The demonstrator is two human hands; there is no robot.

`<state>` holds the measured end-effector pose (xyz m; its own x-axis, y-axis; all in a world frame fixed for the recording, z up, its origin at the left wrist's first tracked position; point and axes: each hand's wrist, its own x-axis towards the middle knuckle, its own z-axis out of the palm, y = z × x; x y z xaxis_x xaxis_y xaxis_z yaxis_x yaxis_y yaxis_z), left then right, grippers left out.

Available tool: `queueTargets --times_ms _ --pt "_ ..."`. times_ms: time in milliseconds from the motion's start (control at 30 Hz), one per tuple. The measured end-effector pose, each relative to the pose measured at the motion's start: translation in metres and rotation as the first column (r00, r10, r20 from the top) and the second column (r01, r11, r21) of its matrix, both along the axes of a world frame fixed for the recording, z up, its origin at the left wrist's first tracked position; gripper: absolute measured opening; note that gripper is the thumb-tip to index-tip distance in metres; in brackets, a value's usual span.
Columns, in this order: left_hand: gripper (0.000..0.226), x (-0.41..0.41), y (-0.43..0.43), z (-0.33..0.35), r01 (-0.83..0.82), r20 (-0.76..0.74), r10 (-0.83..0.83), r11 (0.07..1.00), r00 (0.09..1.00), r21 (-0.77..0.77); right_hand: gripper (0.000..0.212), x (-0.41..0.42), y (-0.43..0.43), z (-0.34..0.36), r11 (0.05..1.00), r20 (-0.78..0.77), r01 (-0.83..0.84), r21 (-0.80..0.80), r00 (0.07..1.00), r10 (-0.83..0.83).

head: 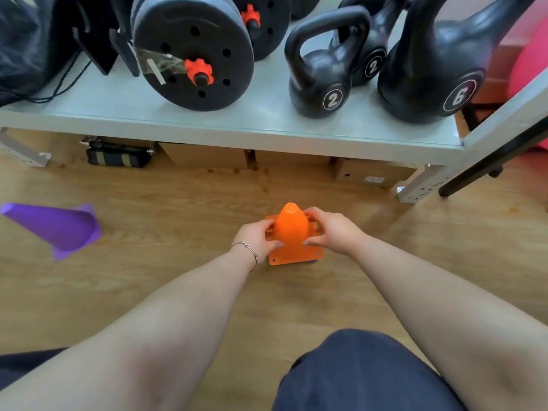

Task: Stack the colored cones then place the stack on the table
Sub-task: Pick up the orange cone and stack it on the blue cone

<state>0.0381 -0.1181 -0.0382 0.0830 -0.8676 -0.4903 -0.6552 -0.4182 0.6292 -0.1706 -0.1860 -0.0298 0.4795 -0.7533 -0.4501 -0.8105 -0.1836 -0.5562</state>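
An orange cone (290, 229) stands upright on the wooden floor in the middle of the view. A sliver of blue shows under its base at the front right corner, so it sits on top of another cone. My left hand (256, 240) grips its left side and my right hand (330, 231) grips its right side, fingers wrapped around the body just above the square base. A purple cone (59, 226) lies on its side on the floor at the far left, tip pointing left, well apart from both hands.
A low grey table (237, 126) stands just beyond the cone, loaded with black weight plates (192, 51), kettlebells (323, 72) and a dark bag (26, 40). Cardboard boxes (370, 173) and a strap sit underneath. My knee (364, 372) is at bottom right.
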Motion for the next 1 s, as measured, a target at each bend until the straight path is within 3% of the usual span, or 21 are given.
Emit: queueTargets --times_ms 367,733,900,1000 --pt "0.068 -0.008 -0.009 -0.022 -0.01 0.064 0.007 0.999 0.998 0.052 0.082 -0.002 0.002 -0.028 0.998 -0.02 0.054 0.014 0.998 -0.054" --pt "0.07 -0.008 -0.017 -0.026 0.063 0.132 -0.077 0.992 0.988 0.109 0.082 0.006 0.001 -0.027 1.0 -0.17 -0.015 -0.021 0.985 0.012" --pt "0.058 -0.009 -0.016 -0.016 0.203 0.288 -0.231 0.971 0.929 0.123 0.063 0.004 -0.003 -0.009 0.948 -0.384 -0.234 -0.216 0.913 0.138" --pt "0.048 -0.004 -0.016 -0.002 0.238 0.39 -0.261 0.965 0.883 0.108 0.053 0.007 -0.007 0.008 0.877 -0.425 -0.299 -0.377 0.897 0.123"
